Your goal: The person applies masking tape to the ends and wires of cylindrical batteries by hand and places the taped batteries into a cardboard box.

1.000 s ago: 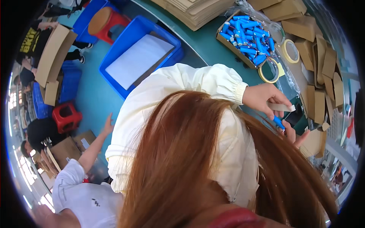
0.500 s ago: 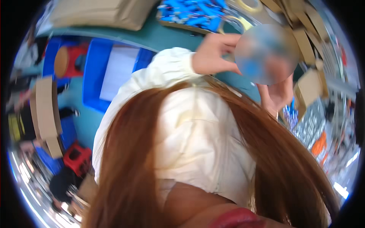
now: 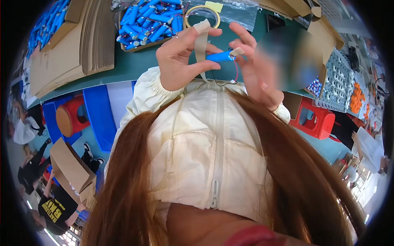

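A blue cylindrical battery [image 3: 219, 56] lies across between my hands, with thin red and black wires ending in a small white connector [image 3: 233, 81]. My left hand [image 3: 176, 57] pinches its left end between thumb and finger. From the left index finger hangs a long strip of beige tape [image 3: 200, 45]. A short piece of tape [image 3: 237, 51] sticks out at the battery's right end. My right hand [image 3: 260, 78] has its fingers closed around that end, one finger raised; a blurred patch hides part of this hand.
A cardboard tray of blue batteries [image 3: 150, 22] stands beyond my left hand, beside a tape roll [image 3: 187, 16]. Stacked cardboard [image 3: 78, 49] lies left, blue bins [image 3: 98, 119] below the table edge. Red stools [image 3: 314, 119] stand on the floor. Other people are at both sides.
The view has swung, so my hands appear more to the left and the table's far side shows more. The battery and the tape strip on my left finger are now plain to see.
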Demonstrator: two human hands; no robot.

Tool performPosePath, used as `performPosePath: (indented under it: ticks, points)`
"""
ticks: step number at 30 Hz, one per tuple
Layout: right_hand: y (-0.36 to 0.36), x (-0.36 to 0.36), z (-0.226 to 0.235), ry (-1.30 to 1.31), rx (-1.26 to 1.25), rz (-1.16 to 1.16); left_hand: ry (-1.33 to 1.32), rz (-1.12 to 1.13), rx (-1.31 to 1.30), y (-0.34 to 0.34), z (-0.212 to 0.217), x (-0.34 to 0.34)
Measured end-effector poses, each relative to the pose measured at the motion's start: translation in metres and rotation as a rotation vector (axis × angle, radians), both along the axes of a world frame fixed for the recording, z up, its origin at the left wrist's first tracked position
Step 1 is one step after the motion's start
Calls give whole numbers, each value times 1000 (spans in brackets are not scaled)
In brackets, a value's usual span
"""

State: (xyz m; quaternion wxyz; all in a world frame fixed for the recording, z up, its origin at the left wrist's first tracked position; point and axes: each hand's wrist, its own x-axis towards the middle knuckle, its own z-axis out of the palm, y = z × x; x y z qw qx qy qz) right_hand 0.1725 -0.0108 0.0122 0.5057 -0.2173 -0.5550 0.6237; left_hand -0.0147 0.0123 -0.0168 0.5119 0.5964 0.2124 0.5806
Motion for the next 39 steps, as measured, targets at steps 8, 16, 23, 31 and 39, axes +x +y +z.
performPosePath:
  ticks: [8, 16, 23, 31, 39]
  points:
    - [-2, -7, 3, 57, -36, -19, 0, 13, -13, 0, 1, -3]
    - [-1, -5, -3, 60, 13, 20, 7, 31, 25, -1, 3, -1]
    - [-4, -3, -11, -281, 356, -249, 59, 108, 28, -7, 7, 0]
    - [-14, -7, -4, -527, 492, -529, 105, 131, 88, -10, 7, 1]
    - [-20, -9, -5, -410, 358, -645, 172, 89, 28, -19, 10, 6]
